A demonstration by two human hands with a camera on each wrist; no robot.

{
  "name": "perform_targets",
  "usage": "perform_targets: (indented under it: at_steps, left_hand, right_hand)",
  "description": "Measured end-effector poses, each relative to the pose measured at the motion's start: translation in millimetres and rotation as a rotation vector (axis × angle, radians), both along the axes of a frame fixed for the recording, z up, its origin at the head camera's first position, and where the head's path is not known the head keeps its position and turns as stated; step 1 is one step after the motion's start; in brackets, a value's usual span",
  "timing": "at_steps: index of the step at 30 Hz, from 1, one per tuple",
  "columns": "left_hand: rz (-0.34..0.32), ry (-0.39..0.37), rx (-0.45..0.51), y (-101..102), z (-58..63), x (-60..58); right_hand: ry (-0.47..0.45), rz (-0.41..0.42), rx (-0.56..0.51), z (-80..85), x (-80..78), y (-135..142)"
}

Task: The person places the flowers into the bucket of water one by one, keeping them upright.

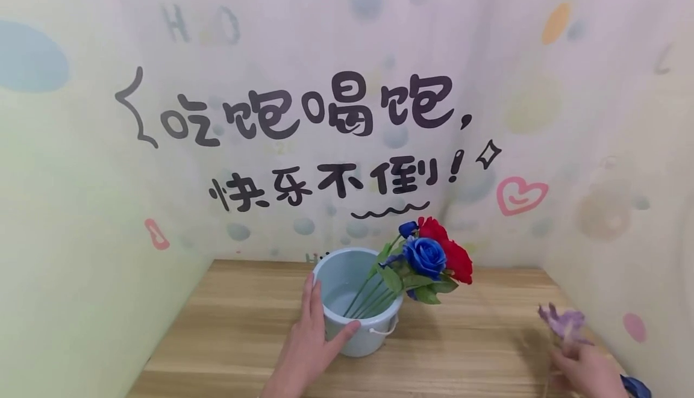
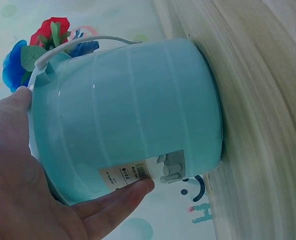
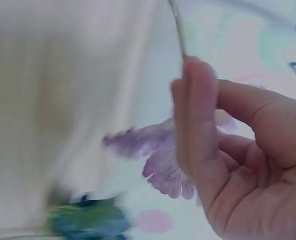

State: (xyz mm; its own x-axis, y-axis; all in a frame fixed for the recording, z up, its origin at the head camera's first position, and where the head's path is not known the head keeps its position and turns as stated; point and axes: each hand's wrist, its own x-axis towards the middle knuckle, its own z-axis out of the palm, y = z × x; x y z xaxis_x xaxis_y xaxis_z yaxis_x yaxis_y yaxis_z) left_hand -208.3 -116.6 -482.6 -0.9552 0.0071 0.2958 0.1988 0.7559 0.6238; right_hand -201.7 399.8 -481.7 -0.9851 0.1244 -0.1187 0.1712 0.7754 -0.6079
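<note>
A light blue bucket [image 1: 362, 341] with a white handle stands upright on the table. My left hand [image 1: 310, 345] holds it from the left, thumb at the near rim and fingers along the side. In the left wrist view those fingers lie beside a label [image 2: 125, 175] on the bucket's wall. Several artificial flowers lean rightward inside, among them a blue rose [image 1: 425, 258] and red blooms [image 1: 459, 261]. Off to the right, my right hand [image 1: 588, 369] pinches the thin stem of a purple artificial flower [image 1: 565, 324]. Fingers partly hide its bloom in the right wrist view.
Another blue flower [image 1: 635, 387] lies by the right hand, cut off at the frame edge and blurred in the right wrist view. The wood-grain table [image 1: 217, 332] meets a printed wall covering [image 1: 325, 43] at the back and sides.
</note>
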Motion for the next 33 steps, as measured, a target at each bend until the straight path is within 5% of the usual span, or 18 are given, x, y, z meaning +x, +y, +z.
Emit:
perform_targets:
  at_steps: [4,11,15,18,22,27,33]
  left_hand:
    - [0.003,0.008,0.007,-0.7,0.2,2.1]
    - [-0.001,0.003,0.000,-0.7,1.8,2.1]
    - [-0.002,0.005,0.006,-0.5,2.3,2.0]
    - [-0.003,0.005,0.005,-0.6,1.8,2.7]
    - [-0.005,-0.012,0.007,-0.7,1.5,3.1]
    - [-0.005,-0.019,0.015,-1.2,3.0,1.8]
    - [-0.008,-0.010,0.010,-1.9,2.1,2.7]
  right_hand:
    - [0.155,-0.036,-0.177,44.3,1.7,-21.4]
    - [0.663,-0.194,-0.376,109.8,11.2,-78.6]
    - [0.812,-0.234,-0.585,146.7,15.6,-112.1]
    - [0.869,-0.183,-0.884,166.0,19.2,-131.1]
    - [0.922,-0.104,-1.130,183.9,23.1,-150.6]
    - [0.946,0.016,-1.145,197.0,19.9,-169.1]
    - [0.912,0.175,-1.097,193.8,13.4,-189.5]
